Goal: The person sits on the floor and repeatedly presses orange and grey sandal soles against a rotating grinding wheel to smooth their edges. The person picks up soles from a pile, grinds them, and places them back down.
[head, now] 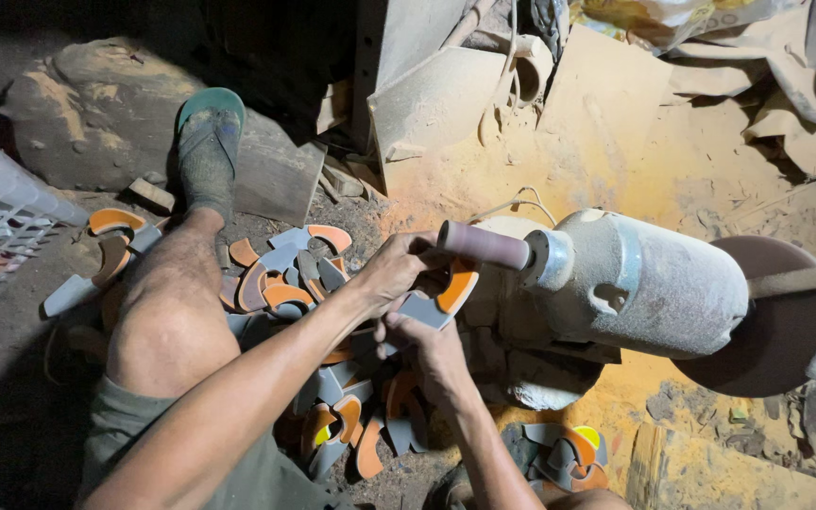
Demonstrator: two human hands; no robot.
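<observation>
Right now both hands pinch a grey-and-orange curved piece (441, 295) against the spinning sanding drum (484, 245): left hand (397, 267) above, right hand (427, 351) beneath. It looks light, stiff, dusty; grip its grey end. More pieces (280, 283) are heaped below the fingers.

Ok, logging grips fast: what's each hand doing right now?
Left hand: closed on the grey-and-orange curved piece, pressing it up against the sanding drum.
Right hand: fingers closed on the same piece from below.
</observation>
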